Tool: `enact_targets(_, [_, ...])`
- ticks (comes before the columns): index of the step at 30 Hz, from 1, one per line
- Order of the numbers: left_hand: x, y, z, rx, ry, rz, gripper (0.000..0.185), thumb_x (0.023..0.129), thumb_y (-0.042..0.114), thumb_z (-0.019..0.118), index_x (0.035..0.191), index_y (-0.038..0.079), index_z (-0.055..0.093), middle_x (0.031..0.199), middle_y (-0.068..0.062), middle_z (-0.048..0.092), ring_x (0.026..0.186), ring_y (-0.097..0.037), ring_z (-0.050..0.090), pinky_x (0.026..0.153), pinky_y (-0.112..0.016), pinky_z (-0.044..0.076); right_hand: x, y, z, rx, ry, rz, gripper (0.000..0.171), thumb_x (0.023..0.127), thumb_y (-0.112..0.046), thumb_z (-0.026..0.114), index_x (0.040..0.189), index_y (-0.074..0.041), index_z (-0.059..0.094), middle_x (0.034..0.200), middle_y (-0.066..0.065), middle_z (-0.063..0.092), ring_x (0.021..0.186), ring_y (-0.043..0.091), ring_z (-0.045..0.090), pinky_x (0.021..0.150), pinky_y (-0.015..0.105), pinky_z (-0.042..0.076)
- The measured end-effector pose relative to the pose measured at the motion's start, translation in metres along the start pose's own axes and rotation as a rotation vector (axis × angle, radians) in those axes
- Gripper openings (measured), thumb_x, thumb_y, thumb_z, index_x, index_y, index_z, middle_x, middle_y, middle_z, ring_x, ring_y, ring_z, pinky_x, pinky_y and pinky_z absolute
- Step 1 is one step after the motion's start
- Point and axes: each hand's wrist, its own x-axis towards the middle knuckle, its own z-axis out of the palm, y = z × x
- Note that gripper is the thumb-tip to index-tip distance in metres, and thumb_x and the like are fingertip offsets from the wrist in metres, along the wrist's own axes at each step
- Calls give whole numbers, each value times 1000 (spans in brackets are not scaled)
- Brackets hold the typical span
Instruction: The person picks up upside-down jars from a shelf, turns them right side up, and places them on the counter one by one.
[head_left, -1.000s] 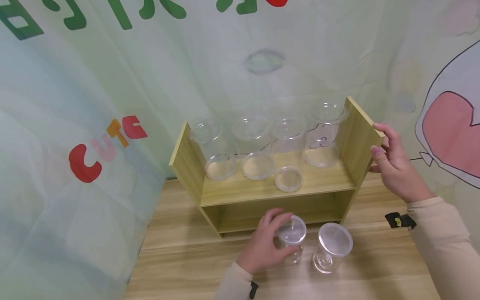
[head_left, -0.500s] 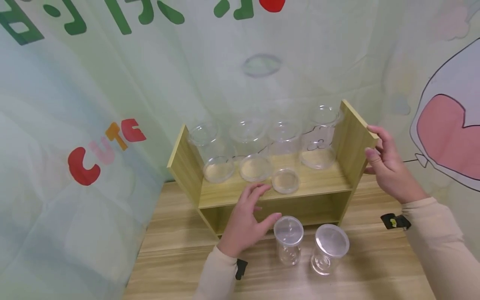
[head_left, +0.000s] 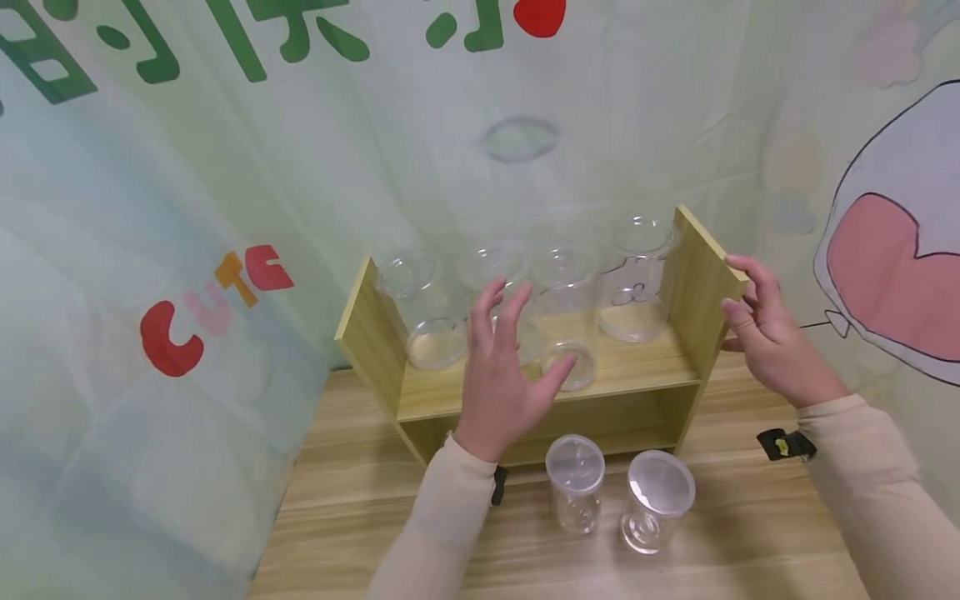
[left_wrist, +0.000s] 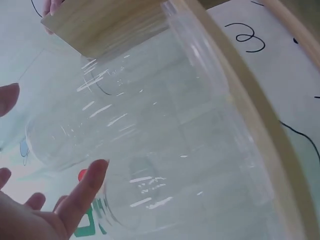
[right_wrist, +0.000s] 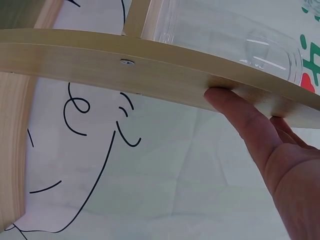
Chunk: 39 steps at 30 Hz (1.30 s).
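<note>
My left hand (head_left: 501, 375) is raised before the upper board of a small wooden shelf (head_left: 356, 342), fingers spread, thumb out to the right, holding nothing. It partly covers a clear jar (head_left: 491, 262) behind it. Its thumb overlaps the base of another clear jar (head_left: 564, 279) in the head view. In the left wrist view, clear jar walls (left_wrist: 150, 115) fill the middle beside my fingers. My right hand (head_left: 776, 342) holds the front top corner of the shelf's right side panel (right_wrist: 165, 85), a fingertip pressing its outer face.
Two clear jars with whitish lids, a left one (head_left: 575, 464) and a right one (head_left: 660, 483), stand on the wood-grain table (head_left: 337, 500) before the shelf. More clear jars, such as the leftmost one (head_left: 408, 287), line the upper board. A printed cloth (head_left: 225, 150) hangs behind.
My left hand has let go of the left lidded jar on the table and risen to the jars on the upper board, spreading its fingers. The right hand stays on the shelf panel.
</note>
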Motion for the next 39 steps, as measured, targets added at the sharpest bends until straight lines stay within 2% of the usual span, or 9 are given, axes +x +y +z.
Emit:
enact_targets(2, [7, 0, 2, 51, -2, 7, 87, 75, 30, 86, 146, 14, 36, 150, -18, 28, 135, -35, 34, 89, -46, 47, 0, 1, 1, 4, -9, 1, 54, 107, -8, 31, 156, -19, 9, 129, 18, 42, 101, 7, 58, 71, 22, 54])
enact_targets(4, [13, 0, 5, 82, -15, -6, 88, 75, 32, 86, 145, 15, 36, 151, -18, 27, 134, -35, 34, 82, -45, 50, 1, 2, 1, -1, -11, 0, 54, 107, -8, 31, 156, -18, 9, 129, 18, 42, 100, 7, 59, 71, 23, 54])
enact_targets(8, [23, 3, 13, 134, -65, -66, 86, 76, 36, 85, 145, 18, 38, 152, -16, 25, 129, -35, 36, 51, -30, 48, 0, 3, 0, -4, 0, -15, 54, 107, -7, 32, 155, -17, 10, 126, 17, 43, 97, 7, 60, 69, 23, 55])
enact_targets(10, [27, 6, 18, 152, -83, -92, 85, 77, 38, 84, 145, 19, 38, 153, -16, 24, 127, -36, 37, 44, -27, 45, -1, 3, -1, -2, 3, -21, 54, 107, -6, 32, 155, -16, 10, 126, 17, 42, 98, 7, 60, 69, 23, 55])
enact_targets(17, [38, 10, 29, 222, -112, -108, 80, 81, 41, 81, 146, 21, 39, 153, -16, 26, 124, -35, 40, 46, -33, 49, 0, 0, -3, -8, 6, -14, 53, 107, -7, 31, 155, -17, 10, 130, 20, 41, 99, 7, 58, 69, 22, 55])
enact_targets(25, [40, 9, 33, 264, -143, -118, 72, 83, 39, 80, 144, 21, 45, 151, -16, 31, 122, -35, 45, 51, -35, 53, -1, 1, 0, -19, 9, -19, 54, 107, -6, 32, 155, -15, 9, 130, 19, 41, 101, 7, 57, 70, 25, 54])
enact_targets(30, [38, 7, 34, 237, -113, -107, 66, 82, 37, 81, 138, 19, 50, 151, -15, 31, 119, -35, 51, 53, -35, 53, 1, 2, 1, -10, 12, -21, 54, 107, -7, 32, 155, -15, 9, 128, 17, 41, 98, 7, 59, 69, 24, 55])
enact_targets(35, [36, 4, 37, 203, -58, -81, 61, 81, 37, 81, 131, 16, 54, 150, -17, 33, 115, -35, 53, 51, -32, 50, 1, 2, 0, -29, 16, -11, 54, 107, -7, 33, 155, -16, 11, 129, 18, 41, 100, 6, 57, 70, 30, 57])
enact_targets(39, [34, 4, 38, 180, -21, -75, 61, 79, 34, 83, 129, 15, 55, 148, -18, 35, 110, -34, 56, 52, -33, 51, 0, 3, 1, -17, 16, -8, 54, 107, -6, 33, 155, -16, 10, 127, 16, 41, 101, 6, 57, 69, 25, 56])
